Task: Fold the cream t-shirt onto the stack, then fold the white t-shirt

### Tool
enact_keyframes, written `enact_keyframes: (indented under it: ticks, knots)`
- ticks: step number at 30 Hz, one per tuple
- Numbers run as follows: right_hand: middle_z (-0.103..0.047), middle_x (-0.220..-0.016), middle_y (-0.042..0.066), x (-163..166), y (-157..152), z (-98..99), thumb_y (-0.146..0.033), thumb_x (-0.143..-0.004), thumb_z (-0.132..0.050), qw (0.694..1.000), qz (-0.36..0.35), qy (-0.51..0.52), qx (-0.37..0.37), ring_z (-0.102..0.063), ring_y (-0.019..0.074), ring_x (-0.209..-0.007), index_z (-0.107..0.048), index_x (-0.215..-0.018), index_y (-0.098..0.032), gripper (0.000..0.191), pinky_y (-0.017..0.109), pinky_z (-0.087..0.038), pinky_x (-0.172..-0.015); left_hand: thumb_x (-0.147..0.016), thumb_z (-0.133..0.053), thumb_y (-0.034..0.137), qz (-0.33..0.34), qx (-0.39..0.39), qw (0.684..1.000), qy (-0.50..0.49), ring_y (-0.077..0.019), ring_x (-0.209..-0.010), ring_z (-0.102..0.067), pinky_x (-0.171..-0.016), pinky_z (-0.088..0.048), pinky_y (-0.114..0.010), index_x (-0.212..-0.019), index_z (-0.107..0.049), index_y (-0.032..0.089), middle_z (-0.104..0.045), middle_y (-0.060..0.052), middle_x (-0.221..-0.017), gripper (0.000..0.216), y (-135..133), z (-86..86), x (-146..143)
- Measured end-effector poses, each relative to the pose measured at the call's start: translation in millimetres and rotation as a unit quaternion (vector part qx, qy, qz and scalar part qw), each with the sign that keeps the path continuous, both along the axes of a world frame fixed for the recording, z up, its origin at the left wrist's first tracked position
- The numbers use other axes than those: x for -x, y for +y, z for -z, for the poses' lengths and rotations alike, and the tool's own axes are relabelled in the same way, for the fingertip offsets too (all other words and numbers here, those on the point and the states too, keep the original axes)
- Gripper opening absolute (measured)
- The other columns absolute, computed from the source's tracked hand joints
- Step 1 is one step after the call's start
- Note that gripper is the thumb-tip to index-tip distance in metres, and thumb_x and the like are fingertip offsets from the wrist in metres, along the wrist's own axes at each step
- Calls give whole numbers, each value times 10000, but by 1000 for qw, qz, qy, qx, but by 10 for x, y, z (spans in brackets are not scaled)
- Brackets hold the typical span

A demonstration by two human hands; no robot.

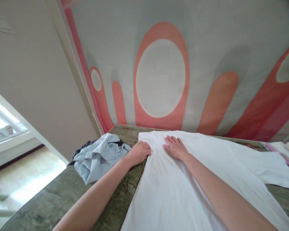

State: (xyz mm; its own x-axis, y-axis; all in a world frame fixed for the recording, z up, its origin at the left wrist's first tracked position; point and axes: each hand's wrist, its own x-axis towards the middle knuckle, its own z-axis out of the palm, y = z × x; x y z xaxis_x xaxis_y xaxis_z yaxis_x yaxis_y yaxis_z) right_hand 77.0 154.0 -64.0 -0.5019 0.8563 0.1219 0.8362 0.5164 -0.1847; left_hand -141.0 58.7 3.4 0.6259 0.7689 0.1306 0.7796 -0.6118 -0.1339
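The white garment point(156, 192) lies spread over the surface point(50, 195), its sleeve reaching to the right; the left hand point(140, 152) is at the garment's left edge, near its far end, fingers bent and close together; whether they pinch the cloth, I cannot tell; the right hand point(175, 147) rests palm down on the garment, fingers extended and slightly parted, gripping nothing; left of the left hand sits a crumpled light blue cloth point(93, 162), with dark cloth point(83, 147) partly showing behind it.
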Motion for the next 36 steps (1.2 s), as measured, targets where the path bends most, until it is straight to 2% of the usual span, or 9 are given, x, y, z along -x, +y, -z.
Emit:
enact_keyframes:
  ticks: [9,12,15,18,23,26,31,34,36]
  knots:
    - [-212,-1492,66,3,-8,-28,-524,-897,-188,1000,-1,3,12,-155,247,-1351,-276,-1406,-189,616,448,-67,-1070,-840,-502,129,-24,-26,998,52,-212,-1153,-441,-964,-283,-363,-884,-670,208,-633,-45,-1061,191,-174,-105,-83]
    - [-241,-1482,72,12,-31,-97,-489,-897,-252,1000,8,22,-3,-176,241,-1346,-315,-1388,-184,581,440,-73,-1074,-886,-384,126,-51,-20,999,3,-178,-1254,-364,-1027,-251,-334,-1232,-508,184,-498,-70,-1301,372,-282,-25,-289]
    - [-265,-1473,74,23,-107,-199,-393,-902,-303,998,8,44,-48,-183,217,-1347,-342,-1374,-167,526,409,-48,-1087,-941,-307,314,-69,18,997,-33,-187,-1340,-231,-1071,-208,-347,-1411,-232,140,-277,-104,-1455,508,-367,123,-465]
    - [-253,-1478,65,-4,-260,-248,-378,-909,-299,998,-27,49,-36,-187,200,-1350,-333,-1382,-168,519,376,-86,-1090,-932,-252,485,-90,50,994,-36,-223,-1364,-154,-1090,-163,-402,-1421,-201,133,-214,-125,-1472,605,-396,262,-518]
    - [-205,-1494,60,-401,-433,-135,-545,-898,-220,996,-87,27,18,-152,206,-1363,-254,-1421,-164,647,367,-118,-1090,-927,-224,520,-96,51,994,-31,-236,-1366,-136,-1096,-152,-419,-1409,-241,117,-213,-136,-1469,629,-374,327,-485]
    - [-197,-1496,49,-926,-282,-40,-564,-893,-195,999,-22,-9,32,-143,211,-1365,-240,-1427,-172,664,392,-98,-1094,-923,-220,533,-99,46,994,-28,-253,-1364,-133,-1094,-158,-429,-1407,-248,103,-200,-145,-1470,647,-376,328,-486]
    - [-194,-1495,79,-1738,113,55,-544,-897,-176,984,164,-50,38,-154,237,-1361,-252,-1417,-143,660,441,-139,-1073,-915,-241,541,-115,49,992,-18,-282,-1361,-136,-1089,-156,-452,-1399,-272,96,-211,-158,-1465,657,-393,342,-488]
    - [-230,-1482,100,-1768,195,48,-518,-901,-195,979,194,-53,35,-171,247,-1355,-292,-1397,-135,634,458,-153,-1062,-904,-309,517,-130,59,990,-23,-314,-1351,-158,-1074,-156,-502,-1375,-325,113,-264,-161,-1449,621,-366,223,-539]
    - [-221,-1487,86,-1573,189,18,-498,-906,-196,986,157,-40,27,-160,238,-1357,-282,-1403,-146,615,450,-148,-1067,-892,-378,468,-108,74,990,-54,-319,-1335,-208,-1063,-158,-534,-1356,-361,157,-330,-145,-1420,559,-381,90,-615]
